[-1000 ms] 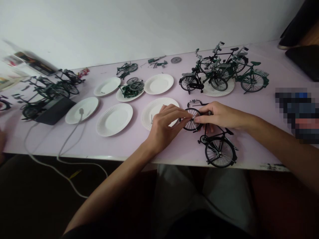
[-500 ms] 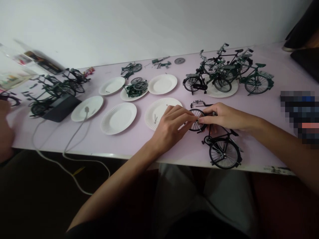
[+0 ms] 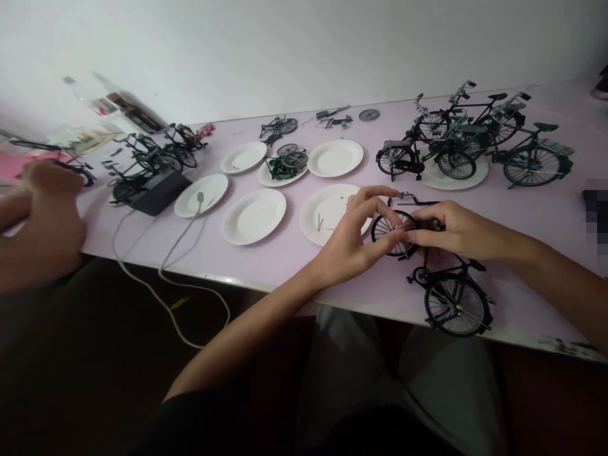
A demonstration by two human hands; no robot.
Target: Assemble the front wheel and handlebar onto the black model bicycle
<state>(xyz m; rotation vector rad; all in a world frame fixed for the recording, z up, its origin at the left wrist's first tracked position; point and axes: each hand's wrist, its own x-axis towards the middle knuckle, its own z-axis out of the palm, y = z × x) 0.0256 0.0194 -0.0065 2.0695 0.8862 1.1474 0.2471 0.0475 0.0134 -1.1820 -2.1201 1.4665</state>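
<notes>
A small black model bicycle [image 3: 446,291] stands at the near edge of the pink table [image 3: 285,259], its front wheel [image 3: 387,229] turned toward me. My left hand [image 3: 354,237] pinches the hub side of that front wheel with thumb and fingers. My right hand [image 3: 451,231] grips the fork and frame just right of the wheel, covering that part. A loose black handlebar piece [image 3: 408,199] lies just behind the wheel. The nearest paper plate [image 3: 327,218] holds a few small screws.
Several white paper plates [image 3: 254,215] lie across the table, one holding green bicycle parts [image 3: 285,166]. Finished model bicycles [image 3: 470,142] stand at the back right, more at the left [image 3: 142,161]. A dark box with a white cable [image 3: 159,190] sits left. Another person's hands [image 3: 45,215] are at far left.
The view has swung left, so everything sits further right in frame. My hands stay on the front wheel. The other person's hands have come into view at left.
</notes>
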